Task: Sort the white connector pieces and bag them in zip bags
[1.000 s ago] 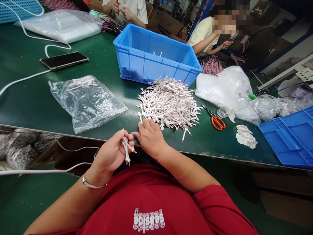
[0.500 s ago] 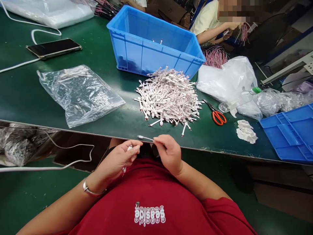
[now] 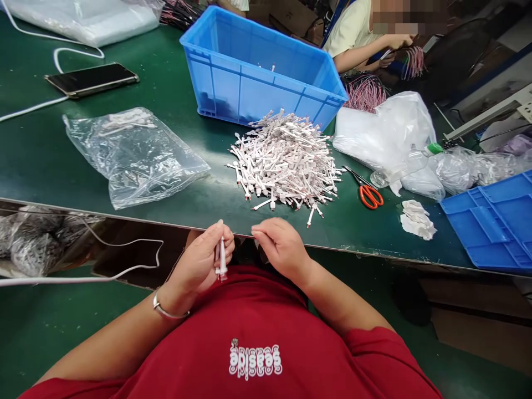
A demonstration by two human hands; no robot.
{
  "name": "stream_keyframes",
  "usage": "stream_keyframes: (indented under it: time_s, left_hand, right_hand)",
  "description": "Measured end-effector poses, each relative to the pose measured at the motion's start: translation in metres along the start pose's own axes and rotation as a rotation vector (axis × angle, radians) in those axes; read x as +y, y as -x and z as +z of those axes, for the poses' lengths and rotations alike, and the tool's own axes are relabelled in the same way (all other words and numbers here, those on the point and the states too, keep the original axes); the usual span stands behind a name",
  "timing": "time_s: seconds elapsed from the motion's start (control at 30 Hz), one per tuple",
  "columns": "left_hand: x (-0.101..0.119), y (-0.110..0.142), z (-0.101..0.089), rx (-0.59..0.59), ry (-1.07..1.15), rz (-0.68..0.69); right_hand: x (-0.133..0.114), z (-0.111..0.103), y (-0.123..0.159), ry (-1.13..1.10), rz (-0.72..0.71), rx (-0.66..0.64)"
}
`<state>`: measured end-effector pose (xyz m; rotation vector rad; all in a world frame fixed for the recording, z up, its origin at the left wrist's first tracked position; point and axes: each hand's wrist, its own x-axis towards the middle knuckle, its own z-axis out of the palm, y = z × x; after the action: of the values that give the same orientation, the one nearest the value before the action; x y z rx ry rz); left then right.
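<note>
My left hand [image 3: 208,252] is closed around a few short white cables [image 3: 223,257], whose connector ends stick out below the fingers, in front of the red shirt. Just to its right, my right hand [image 3: 282,246] is curled with thumb and forefinger together near the table edge, and nothing shows between them. Beyond both hands lies a large heap of short white cables [image 3: 286,160] with small plugs and reddish wire ends. A clear plastic bag [image 3: 141,160] holding some similar white pieces lies flat to the left of the heap.
Behind the heap stands a blue bin [image 3: 266,83]. Orange-handled scissors [image 3: 369,195], crumpled tissue [image 3: 417,220] and a blue crate [image 3: 494,221] lie to the right; a phone [image 3: 92,80] lies left. Across the table a co-worker's hand [image 3: 399,41] holds coloured wires.
The white cable that stuck out from my right fingers is gone from them. My left hand has turned upright, showing cables below its fingers. My right hand moved slightly left and up.
</note>
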<state>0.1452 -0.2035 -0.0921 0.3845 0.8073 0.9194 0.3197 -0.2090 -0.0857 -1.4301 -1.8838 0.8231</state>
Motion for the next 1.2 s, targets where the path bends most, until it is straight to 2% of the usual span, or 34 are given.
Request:
stream_keyframes:
  time_s: [0.07,0.1,0.17,0.3,0.4,0.5,0.57,0.63,0.67,0.73,0.8,0.9,1.0,1.1,1.2]
  left_hand:
    - [0.003,0.002,0.002,0.006,0.037,-0.022]
    - [0.004,0.003,0.003,0.020,0.043,-0.042]
    - [0.007,0.005,0.004,0.047,0.030,-0.101]
    - [0.009,0.008,0.002,0.052,-0.007,-0.185]
    - [0.008,0.007,0.001,-0.032,-0.063,-0.195]
    - [0.004,0.002,0.003,-0.070,-0.167,-0.135]
    - [0.001,-0.002,0.006,-0.049,-0.258,-0.040]
    - [-0.001,-0.007,0.010,-0.036,-0.359,0.064]
    - [-0.002,-0.009,0.012,-0.043,-0.403,0.101]
    - [-0.003,-0.013,0.015,-0.075,-0.445,0.145]
    - [-0.004,-0.016,0.017,-0.112,-0.426,0.173]
    - [-0.006,-0.017,0.017,-0.127,-0.388,0.220]
    - [-0.005,-0.017,0.014,-0.105,-0.392,0.243]
    - [-0.003,-0.016,0.013,-0.084,-0.385,0.240]
    - [0.000,-0.016,0.013,-0.065,-0.340,0.238]
  right_hand:
    - [0.005,0.004,-0.011,0.380,-0.119,0.092]
    - [0.008,0.007,-0.016,0.509,-0.139,0.096]
    - [0.015,0.011,-0.019,0.636,-0.189,0.057]
    - [0.031,0.012,-0.004,0.540,-0.400,-0.022]
    - [0.040,0.009,0.013,0.328,-0.439,0.016]
    - [0.038,0.006,0.020,0.086,-0.298,0.175]
    - [0.030,0.004,0.018,-0.129,-0.087,0.356]
    - [0.021,0.001,0.012,-0.458,0.167,0.494]
    - [0.016,-0.001,0.008,-0.646,0.280,0.523]
    - [0.007,-0.005,0.003,-0.969,0.447,0.497]
    - [0.001,-0.009,0.000,-1.139,0.541,0.425]
    - [-0.004,-0.011,0.001,-1.196,0.614,0.345]
    - [-0.004,-0.011,0.003,-1.155,0.616,0.295]
    - [-0.003,-0.011,0.007,-1.038,0.532,0.230]
    - [-0.003,-0.011,0.012,-0.746,0.356,0.196]
